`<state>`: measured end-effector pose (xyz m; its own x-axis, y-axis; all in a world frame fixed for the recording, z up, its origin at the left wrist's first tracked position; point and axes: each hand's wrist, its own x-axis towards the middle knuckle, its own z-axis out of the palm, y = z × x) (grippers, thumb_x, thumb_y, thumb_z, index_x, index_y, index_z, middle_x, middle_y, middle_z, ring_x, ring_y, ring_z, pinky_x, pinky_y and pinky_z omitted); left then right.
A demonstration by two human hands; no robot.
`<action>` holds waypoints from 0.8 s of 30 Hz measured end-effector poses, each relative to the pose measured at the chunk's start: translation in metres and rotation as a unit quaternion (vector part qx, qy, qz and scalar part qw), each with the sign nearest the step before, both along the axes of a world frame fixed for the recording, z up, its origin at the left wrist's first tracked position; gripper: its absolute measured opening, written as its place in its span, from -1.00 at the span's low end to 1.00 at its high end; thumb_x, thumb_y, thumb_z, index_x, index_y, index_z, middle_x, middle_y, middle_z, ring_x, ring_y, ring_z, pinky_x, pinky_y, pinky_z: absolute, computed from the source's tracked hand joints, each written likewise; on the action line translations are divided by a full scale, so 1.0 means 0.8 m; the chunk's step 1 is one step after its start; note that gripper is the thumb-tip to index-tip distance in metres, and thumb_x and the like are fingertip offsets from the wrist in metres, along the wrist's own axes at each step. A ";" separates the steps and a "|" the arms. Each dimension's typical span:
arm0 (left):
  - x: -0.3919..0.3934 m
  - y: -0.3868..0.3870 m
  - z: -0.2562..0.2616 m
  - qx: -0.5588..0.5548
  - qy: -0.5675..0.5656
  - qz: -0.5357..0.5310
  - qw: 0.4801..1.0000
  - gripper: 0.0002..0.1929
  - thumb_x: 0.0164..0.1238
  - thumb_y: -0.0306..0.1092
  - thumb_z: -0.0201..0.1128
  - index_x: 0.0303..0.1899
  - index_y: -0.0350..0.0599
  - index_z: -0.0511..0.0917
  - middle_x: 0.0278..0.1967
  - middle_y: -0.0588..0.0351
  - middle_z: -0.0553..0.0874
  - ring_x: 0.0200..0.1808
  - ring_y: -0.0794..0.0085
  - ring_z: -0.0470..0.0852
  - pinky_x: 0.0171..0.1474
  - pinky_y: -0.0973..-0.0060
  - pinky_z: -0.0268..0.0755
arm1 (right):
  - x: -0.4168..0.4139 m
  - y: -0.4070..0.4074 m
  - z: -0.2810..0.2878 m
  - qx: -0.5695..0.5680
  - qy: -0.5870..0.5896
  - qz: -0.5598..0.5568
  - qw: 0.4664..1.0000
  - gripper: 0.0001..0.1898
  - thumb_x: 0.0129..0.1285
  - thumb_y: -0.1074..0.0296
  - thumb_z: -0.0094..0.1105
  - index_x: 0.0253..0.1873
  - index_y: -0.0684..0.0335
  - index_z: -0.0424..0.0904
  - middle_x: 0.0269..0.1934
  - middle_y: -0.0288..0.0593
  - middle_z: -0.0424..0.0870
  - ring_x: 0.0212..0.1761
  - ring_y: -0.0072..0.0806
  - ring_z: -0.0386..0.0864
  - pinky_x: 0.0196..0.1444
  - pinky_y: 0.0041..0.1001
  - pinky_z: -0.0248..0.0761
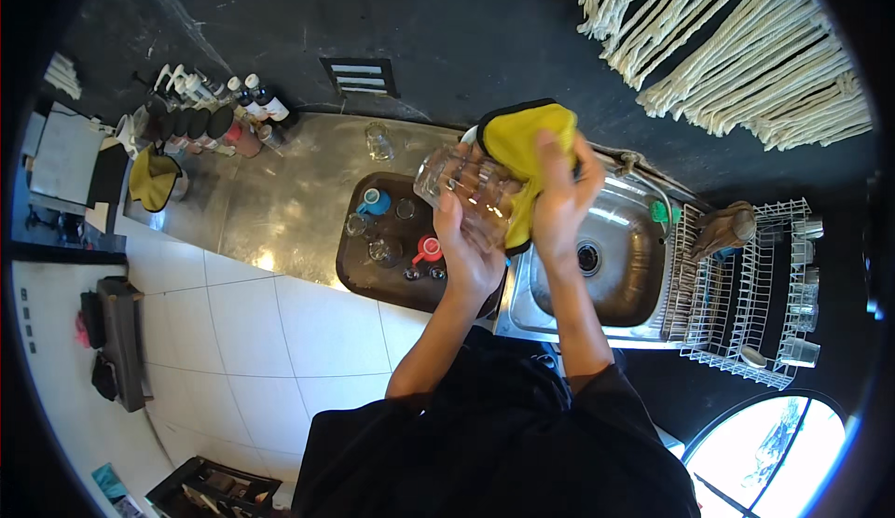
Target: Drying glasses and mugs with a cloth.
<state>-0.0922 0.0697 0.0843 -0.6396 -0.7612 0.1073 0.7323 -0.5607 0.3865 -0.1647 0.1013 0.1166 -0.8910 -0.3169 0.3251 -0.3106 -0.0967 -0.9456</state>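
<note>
My left hand [465, 238] holds a clear glass vessel [465, 186] tilted on its side above the right part of a brown tray [356, 273]. A yellow cloth with dark edging [521, 140] is gripped by my right hand [563, 196] and touches the glass's right end, partly hiding it. On the tray sit a blue cup [375, 201], a red cup [429, 248], a small glass jug [383, 251] and several small glass items. Another clear glass [379, 142] stands on the steel counter behind the tray.
To the right are a steel sink [629, 294], a curved tap [663, 203], a green scrubber [659, 212] and a white wire dish rack [741, 329] with glasses. Bottles [266, 102] and a second yellow cloth [152, 179] lie at the counter's left. Rope fringe [755, 63] hangs at upper right.
</note>
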 end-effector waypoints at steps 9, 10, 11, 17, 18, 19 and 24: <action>-0.016 -0.009 -0.019 0.025 0.122 -0.044 0.991 -0.23 0.40 0.10 0.03 0.46 -0.03 -0.10 0.45 -0.01 0.05 0.46 0.18 0.06 0.41 0.17 0.14 | 0.074 0.044 0.003 0.209 0.243 0.107 0.941 -0.41 0.37 0.20 0.01 0.30 0.56 0.13 0.12 0.17 0.46 0.19 -0.14 0.40 0.20 -0.27 0.25; -0.012 -0.010 -0.015 0.020 0.123 -0.059 0.990 -0.17 0.35 0.11 0.11 0.46 -0.05 -0.11 0.45 0.00 0.04 0.46 0.20 0.08 0.40 0.21 0.17 | 0.074 0.050 0.007 0.211 0.195 0.193 0.938 -0.39 0.34 0.21 0.07 0.28 0.58 0.14 0.14 0.20 0.43 0.19 -0.12 0.40 0.20 -0.26 0.25; -0.011 -0.011 -0.012 0.014 0.123 -0.074 0.990 -0.10 0.29 0.12 0.19 0.46 -0.08 -0.12 0.45 0.01 0.04 0.45 0.21 0.09 0.39 0.25 0.20 | 0.071 0.054 0.009 0.211 0.145 0.277 0.926 -0.37 0.31 0.22 0.13 0.26 0.60 0.14 0.15 0.23 0.41 0.19 -0.11 0.39 0.21 -0.25 0.24; -0.004 -0.006 -0.018 -0.112 0.040 0.018 0.993 -0.16 0.21 0.13 0.28 0.38 -0.12 0.10 0.40 -0.11 0.16 0.40 0.09 0.20 0.36 0.23 0.22 | 0.063 0.055 0.001 0.030 -0.088 0.288 0.953 -0.42 0.23 0.11 0.28 0.12 0.53 0.36 -0.08 -0.02 0.55 -0.02 -0.45 0.48 0.04 -0.45 0.35; 0.003 -0.012 -0.017 -0.170 -0.016 -0.012 0.985 -0.17 0.20 0.13 0.28 0.35 -0.18 0.14 0.38 -0.15 0.19 0.41 0.09 0.20 0.36 0.24 0.22 | 0.058 0.060 -0.009 0.011 -0.166 0.235 0.958 -0.42 0.24 0.10 0.27 0.13 0.52 0.35 -0.07 -0.05 0.54 -0.01 -0.46 0.47 0.06 -0.46 0.34; 0.015 -0.024 -0.016 -0.228 -0.074 -0.034 0.970 -0.19 0.20 0.14 0.28 0.31 -0.24 0.18 0.37 -0.20 0.22 0.41 0.09 0.19 0.36 0.24 0.21 | 0.057 0.061 -0.012 -0.009 -0.243 0.187 0.952 -0.41 0.25 0.09 0.26 0.14 0.52 0.34 -0.06 -0.08 0.53 -0.01 -0.48 0.46 0.07 -0.47 0.33; 0.075 -0.084 0.028 -0.250 -0.185 -0.120 0.943 -0.25 0.19 0.02 0.35 0.25 -0.32 0.27 -0.01 -0.11 0.60 -0.09 0.39 0.67 -0.15 0.58 0.54 | 0.038 0.074 0.010 0.054 -0.120 0.293 0.947 -0.44 0.21 0.16 0.33 0.12 0.49 0.36 -0.02 -0.11 0.51 0.03 -0.51 0.42 0.10 -0.49 0.34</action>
